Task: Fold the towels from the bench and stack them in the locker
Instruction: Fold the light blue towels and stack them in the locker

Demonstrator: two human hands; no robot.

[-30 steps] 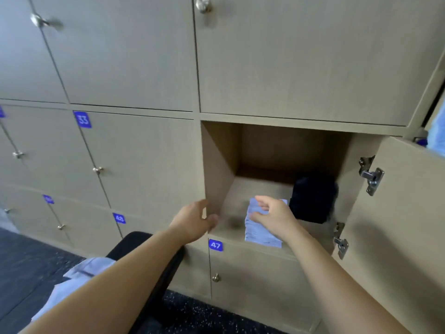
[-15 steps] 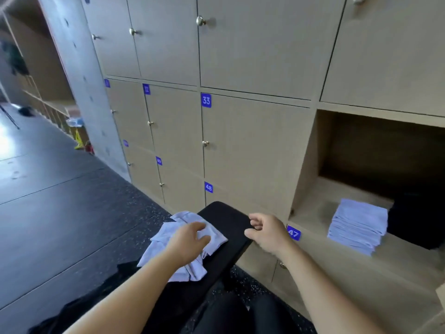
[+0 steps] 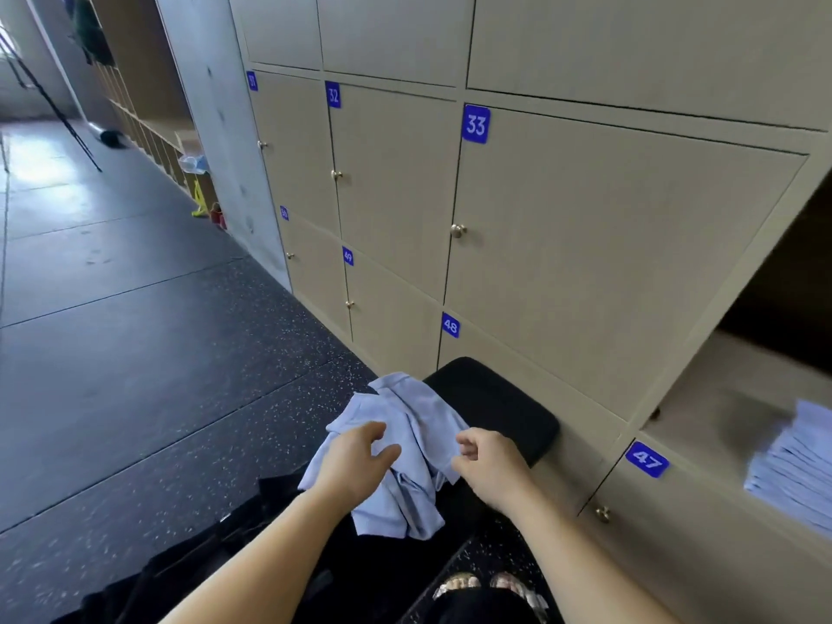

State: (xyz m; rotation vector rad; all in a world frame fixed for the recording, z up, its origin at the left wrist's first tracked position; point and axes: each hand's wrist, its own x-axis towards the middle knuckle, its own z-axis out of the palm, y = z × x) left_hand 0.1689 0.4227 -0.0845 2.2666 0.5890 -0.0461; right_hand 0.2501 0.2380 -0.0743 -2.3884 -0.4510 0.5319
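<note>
Off to your left lay only dark floor (image 3: 135, 353), so nothing there needed you. The crumpled towels (image 3: 414, 421) sat heaped on the near end of the black bench (image 3: 495, 407), spilling over its left edge. That looked like a loose pile dropped within easy reach for folding, not a tidy arrangement.

Your left hand (image 3: 355, 461) was over the left side of that heap, fingers spread and relaxed, thumb out, gripping nothing. It seemed to touch or nearly touch the cloth, as if picking out one towel.

Your right hand (image 3: 488, 466) was just beside the heap's right edge, fingers curled in toward the thumb. Whether it pinched a corner of cloth or merely hovered clenched beside it, I cannot tell from this view.

Farther right, the open locker (image 3: 711, 398) above the 47 label (image 3: 647, 459) held a folded stack (image 3: 792, 475) of the same pale blue towels, squared up near the front edge, probably so the next one could go on top without a deep reach.
</note>
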